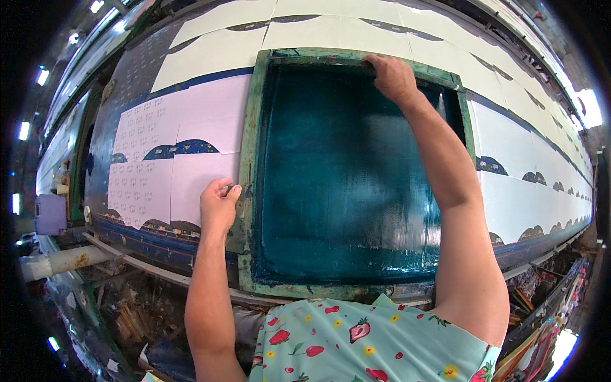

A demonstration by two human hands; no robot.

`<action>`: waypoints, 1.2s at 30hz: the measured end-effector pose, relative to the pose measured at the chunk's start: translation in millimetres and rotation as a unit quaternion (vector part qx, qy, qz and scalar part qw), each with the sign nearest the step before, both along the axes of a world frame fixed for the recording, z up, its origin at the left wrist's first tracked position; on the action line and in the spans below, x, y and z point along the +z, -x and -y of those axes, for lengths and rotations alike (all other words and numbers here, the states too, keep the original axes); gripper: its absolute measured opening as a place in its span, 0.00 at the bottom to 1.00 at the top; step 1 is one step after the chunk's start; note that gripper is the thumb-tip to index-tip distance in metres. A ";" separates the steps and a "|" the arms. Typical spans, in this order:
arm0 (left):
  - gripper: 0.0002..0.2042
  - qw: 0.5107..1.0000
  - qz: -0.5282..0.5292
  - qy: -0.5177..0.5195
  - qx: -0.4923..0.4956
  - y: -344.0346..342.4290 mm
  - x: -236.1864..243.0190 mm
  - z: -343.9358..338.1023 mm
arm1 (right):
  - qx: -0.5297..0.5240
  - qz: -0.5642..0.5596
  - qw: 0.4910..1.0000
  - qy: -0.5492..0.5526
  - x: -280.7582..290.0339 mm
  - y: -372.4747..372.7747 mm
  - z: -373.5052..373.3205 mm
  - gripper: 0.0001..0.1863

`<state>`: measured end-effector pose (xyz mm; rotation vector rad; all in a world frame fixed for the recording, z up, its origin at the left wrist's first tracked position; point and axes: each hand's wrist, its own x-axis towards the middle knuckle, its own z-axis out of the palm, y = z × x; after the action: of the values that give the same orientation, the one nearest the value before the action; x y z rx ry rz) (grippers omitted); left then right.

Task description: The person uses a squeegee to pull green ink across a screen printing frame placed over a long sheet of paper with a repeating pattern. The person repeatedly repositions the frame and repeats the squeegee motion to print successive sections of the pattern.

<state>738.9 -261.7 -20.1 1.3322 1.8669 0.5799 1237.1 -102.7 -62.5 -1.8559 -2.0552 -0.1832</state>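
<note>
The large rectangular green-framed printing screen (347, 175), coated in dark teal ink, lies flat on the long counter (528, 191) over white fabric pieces (197, 127). The left hand (219, 205) grips its left rail; the right hand (393, 77) grips its far rail.

Left hand (219, 205) grips the left rail of the screen frame (248, 137), thumb on top of the rail, fingers curled at its outer edge. Right hand (393, 76) reaches across the screen and holds the far rail, fingers over its top edge. Teal mesh (344, 184) lies between the two hands, wet with ink. White panels (172, 159) lie just left of the left fingers, some printed with a small pattern. More white panels (534, 184) sit right of the right arm. Table edge (159, 245) runs below the left hand.
</note>
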 end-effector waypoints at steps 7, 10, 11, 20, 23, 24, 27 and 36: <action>0.14 0.999 0.000 -0.035 0.020 1.4 -8.8 12.6 | -0.009 -0.014 1.000 0.012 -21.8 -21.0 -3.3 0.26; 0.14 0.995 0.033 -0.084 0.047 1.0 -22.2 22.3 | 0.019 -0.005 1.000 0.008 -27.8 -24.8 -6.6 0.27; 0.14 0.993 0.032 -0.098 0.049 0.1 -25.2 26.1 | 0.027 -0.001 1.000 0.006 -27.2 -27.2 -6.5 0.28; 0.14 0.982 -0.042 -0.182 0.017 -1.8 -30.1 19.7 | 0.028 -0.044 0.984 0.173 14.3 -14.6 26.2 0.27; 0.17 0.981 -0.063 -0.184 0.011 4.2 -33.4 18.5 | 0.072 -0.038 0.982 0.168 28.1 8.7 73.8 0.26; 0.18 0.979 -0.067 -0.192 0.006 4.3 -34.9 16.5 | 0.069 -0.057 0.984 0.157 25.1 11.7 92.3 0.25; 0.19 0.980 -0.063 -0.187 0.000 7.7 -38.2 14.1 | 0.054 -0.059 0.975 0.208 41.1 41.0 150.9 0.24; 0.17 0.976 -0.114 -0.180 -0.038 1.2 -27.5 16.3 | 0.082 -0.081 0.968 0.225 65.5 126.8 339.8 0.19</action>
<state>737.6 -278.0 -47.5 1.7612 1.9440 0.7792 1110.3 -442.5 3.1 -1.8484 -2.2504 0.5021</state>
